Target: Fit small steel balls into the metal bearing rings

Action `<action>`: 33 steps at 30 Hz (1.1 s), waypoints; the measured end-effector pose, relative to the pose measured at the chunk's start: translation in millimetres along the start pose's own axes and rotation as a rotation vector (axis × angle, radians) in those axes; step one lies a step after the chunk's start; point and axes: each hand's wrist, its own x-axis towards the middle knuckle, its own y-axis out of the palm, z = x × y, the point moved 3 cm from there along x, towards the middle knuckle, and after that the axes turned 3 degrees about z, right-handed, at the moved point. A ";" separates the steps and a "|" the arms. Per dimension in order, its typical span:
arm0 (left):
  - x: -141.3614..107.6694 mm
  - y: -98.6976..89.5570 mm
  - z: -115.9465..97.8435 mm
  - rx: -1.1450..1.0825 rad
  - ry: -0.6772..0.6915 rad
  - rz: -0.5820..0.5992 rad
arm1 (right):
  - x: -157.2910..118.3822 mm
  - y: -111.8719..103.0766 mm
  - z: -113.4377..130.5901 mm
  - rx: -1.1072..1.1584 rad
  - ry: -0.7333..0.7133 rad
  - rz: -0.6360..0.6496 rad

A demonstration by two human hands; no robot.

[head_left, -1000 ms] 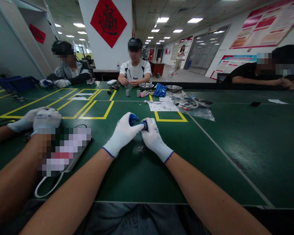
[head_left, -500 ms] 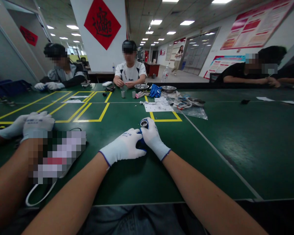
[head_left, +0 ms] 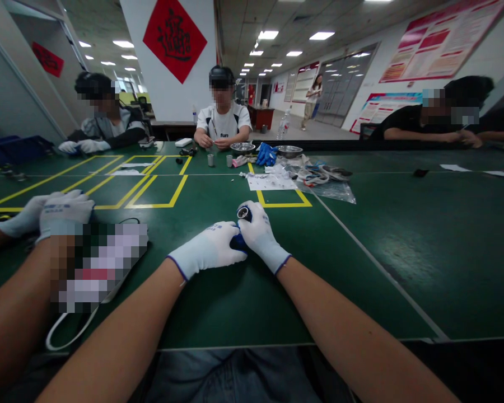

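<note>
My right hand [head_left: 257,228], in a white glove with a blue palm, is closed round a dark cylindrical part with a silver ring rim [head_left: 244,213]. The part's round open end faces up towards me, and its lower portion is hidden by the gloves. Against it from the left comes my left hand [head_left: 218,244], gloved the same way. Its fingers curl in beside the right hand, with the thumb lower down; what lies between them is hidden. Both hands are above the green table [head_left: 235,313].
Beside my left arm lies a blurred-out pale object with a white strap [head_left: 52,338]. A neighbour's gloved hands [head_left: 65,212] rest further left. Ahead are a littered white sheet [head_left: 269,182], blue gloves [head_left: 266,154], metal bowls [head_left: 289,151] and small grey cups [head_left: 210,160]. Several people sit around the table.
Both my hands have shifted slightly left with the cylindrical part, and the ringed end is tilted a little differently. My left thumb sits closer to the fingers. In the background, a standing person has moved right.
</note>
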 end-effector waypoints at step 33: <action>1.6 -27.9 17.6 -0.486 0.048 -0.515 | 2.2 1.1 -2.0 0.342 -0.074 0.187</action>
